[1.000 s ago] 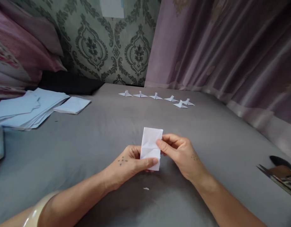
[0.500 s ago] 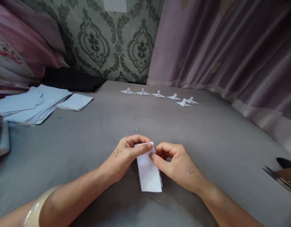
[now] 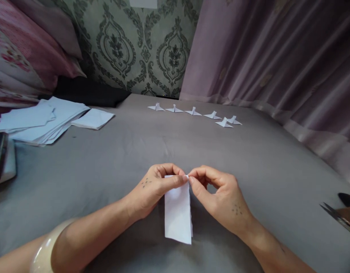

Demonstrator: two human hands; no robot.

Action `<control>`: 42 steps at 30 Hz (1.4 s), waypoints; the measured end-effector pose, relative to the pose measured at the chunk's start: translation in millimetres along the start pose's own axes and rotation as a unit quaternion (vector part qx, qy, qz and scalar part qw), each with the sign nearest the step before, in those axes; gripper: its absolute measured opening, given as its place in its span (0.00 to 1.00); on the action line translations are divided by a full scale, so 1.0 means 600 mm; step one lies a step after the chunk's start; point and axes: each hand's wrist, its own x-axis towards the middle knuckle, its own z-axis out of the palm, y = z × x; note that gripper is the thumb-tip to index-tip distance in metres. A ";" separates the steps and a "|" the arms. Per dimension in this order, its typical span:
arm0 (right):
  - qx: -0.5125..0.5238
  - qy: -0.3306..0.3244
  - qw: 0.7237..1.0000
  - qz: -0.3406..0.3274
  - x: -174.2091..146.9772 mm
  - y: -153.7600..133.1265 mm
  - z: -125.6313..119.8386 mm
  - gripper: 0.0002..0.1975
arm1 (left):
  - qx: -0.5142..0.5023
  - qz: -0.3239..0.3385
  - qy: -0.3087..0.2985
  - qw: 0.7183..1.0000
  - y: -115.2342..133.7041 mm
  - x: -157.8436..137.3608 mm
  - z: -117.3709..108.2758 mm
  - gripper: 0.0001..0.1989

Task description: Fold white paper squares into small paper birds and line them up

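A folded white sheet of paper [image 3: 177,212] hangs upright near the front middle, its layers slightly apart along the right edge. My left hand [image 3: 160,185] pinches its top edge, thumb in front and fingers behind. At the top right corner, the thumb and forefinger of my right hand [image 3: 217,189] close together on the paper. The tips of both hands nearly meet there. Farther back on the grey cloth stands a row of several small folded paper figures [image 3: 193,111] with pointed sides and a raised middle.
On the left lie a spread stack of white paper [image 3: 49,125] and a smaller paper pile [image 3: 93,119], with a dark-edged object [image 3: 0,159] nearer me. Scissors [image 3: 338,216] lie at the right edge. Black cloth [image 3: 89,93] and curtains [image 3: 234,57] border the back.
My right thumb has slid up from the paper's front face to its top right corner. The paper now hangs straighter. The view has shifted slightly.
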 end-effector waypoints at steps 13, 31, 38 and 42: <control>-0.052 0.019 0.998 -0.023 -0.001 -0.002 0.004 0.06 | 0.025 0.009 0.004 1.000 -0.004 0.002 -0.002 0.10; -0.193 0.041 0.976 -0.088 0.012 0.035 -0.007 0.06 | -0.052 -0.015 -0.003 0.999 -0.006 0.013 -0.012 0.08; -0.148 -0.182 0.972 -0.029 -0.026 0.014 -0.013 0.16 | -0.075 0.054 0.116 0.989 0.022 0.031 -0.042 0.09; 0.088 -0.434 0.896 -0.026 -0.039 -0.010 -0.018 0.11 | -0.094 0.099 0.181 0.974 0.030 0.043 -0.058 0.10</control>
